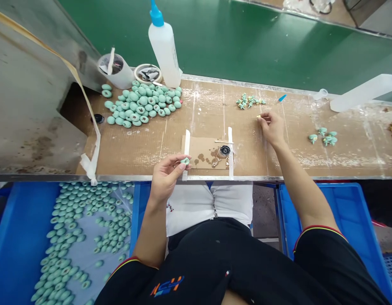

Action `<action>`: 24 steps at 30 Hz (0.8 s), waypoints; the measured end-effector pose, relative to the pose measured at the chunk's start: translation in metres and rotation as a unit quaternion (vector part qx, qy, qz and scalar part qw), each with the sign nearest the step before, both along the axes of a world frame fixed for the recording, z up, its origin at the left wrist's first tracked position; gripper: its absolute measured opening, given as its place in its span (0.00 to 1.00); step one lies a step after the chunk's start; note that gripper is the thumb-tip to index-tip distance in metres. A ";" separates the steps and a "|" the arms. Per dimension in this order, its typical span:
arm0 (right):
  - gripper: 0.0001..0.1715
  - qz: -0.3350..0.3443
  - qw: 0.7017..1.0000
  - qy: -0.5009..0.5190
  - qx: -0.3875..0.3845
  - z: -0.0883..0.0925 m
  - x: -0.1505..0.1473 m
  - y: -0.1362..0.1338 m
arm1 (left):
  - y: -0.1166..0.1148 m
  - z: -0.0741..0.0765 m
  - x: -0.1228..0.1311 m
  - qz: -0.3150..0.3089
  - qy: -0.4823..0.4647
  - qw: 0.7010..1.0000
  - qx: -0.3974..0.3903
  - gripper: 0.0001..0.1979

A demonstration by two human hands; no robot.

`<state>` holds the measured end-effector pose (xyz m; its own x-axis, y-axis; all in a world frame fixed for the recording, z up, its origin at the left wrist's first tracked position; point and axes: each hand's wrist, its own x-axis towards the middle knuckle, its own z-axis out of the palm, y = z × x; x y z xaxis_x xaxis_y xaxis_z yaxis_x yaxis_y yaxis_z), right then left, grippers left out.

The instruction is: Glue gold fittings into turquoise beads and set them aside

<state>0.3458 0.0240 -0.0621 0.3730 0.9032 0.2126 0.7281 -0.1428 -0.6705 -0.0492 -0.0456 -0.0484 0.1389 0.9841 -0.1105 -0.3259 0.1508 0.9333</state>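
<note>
A small green bead (184,161) is held in the left hand (165,176), just above the front edge of the worktop (135,148). The grip of this hand is clamped on the bead, with thumb and fingertips pressed on its sides. The right hand (273,129) is stretched further back, near the middle of the worktop. Its grip is pinched together on a tiny pale bit (258,117); what that bit is cannot be told. Between the two hands a brown card (204,150) is taped flat near the front edge, with dark spots and a little black cap (224,150) on it. A heap of green beads (141,103) is seen at the back left corner, beside a white squeeze bottle (165,48) that is stood upright. A small bunch of green bits (249,101) is laid just behind the right hand, and another bunch (323,137) to its right. Below the front edge, a blue bin (18,237) with many more beads is seen on the left.
</note>
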 end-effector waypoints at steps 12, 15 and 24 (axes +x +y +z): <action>0.06 0.301 0.950 -0.071 0.041 0.050 -0.092 -0.083 | -0.009 0.003 0.009 -0.028 0.007 0.999 -0.039 0.19; 0.07 0.316 0.941 -0.117 0.034 0.047 -0.096 -0.080 | -0.011 0.004 0.009 -0.026 0.002 0.999 -0.046 0.20; 0.12 0.346 0.923 -0.168 0.027 0.047 -0.098 -0.074 | -0.020 -0.001 0.000 -0.033 0.010 0.999 -0.026 0.17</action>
<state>0.2479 -0.0498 -0.0148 -0.3840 0.8851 0.2630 0.8001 0.4611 -0.3836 -0.0492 -0.0654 -0.0495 0.2002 0.9659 -0.1644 -0.2956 0.2196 0.9297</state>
